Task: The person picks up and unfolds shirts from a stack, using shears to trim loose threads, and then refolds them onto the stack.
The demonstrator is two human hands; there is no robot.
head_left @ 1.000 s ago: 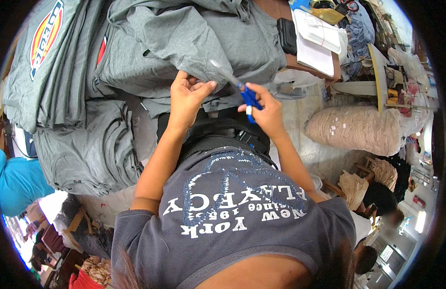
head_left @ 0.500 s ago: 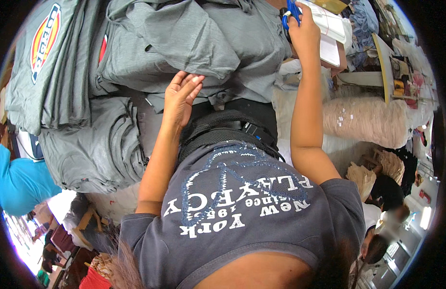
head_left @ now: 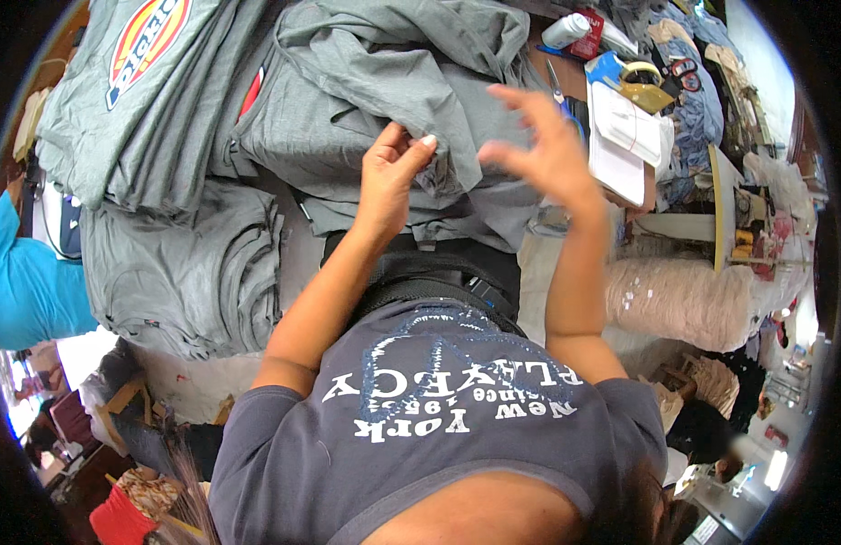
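The right hand [head_left: 552, 156] has moved back toward the left hand [head_left: 389, 178], leaving blue-handled scissors [head_left: 576, 111] just beyond it, and hangs spread and empty beside the grey garment [head_left: 455, 125] the left pinches, likely a repositioning step whose next move calls for both hands gripping.

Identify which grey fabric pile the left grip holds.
The rumpled grey fabric pile, upper centre: the left grip pinches its flap. The printed grey fabric stack, upper left, and folded grey fabric stack below lie untouched.
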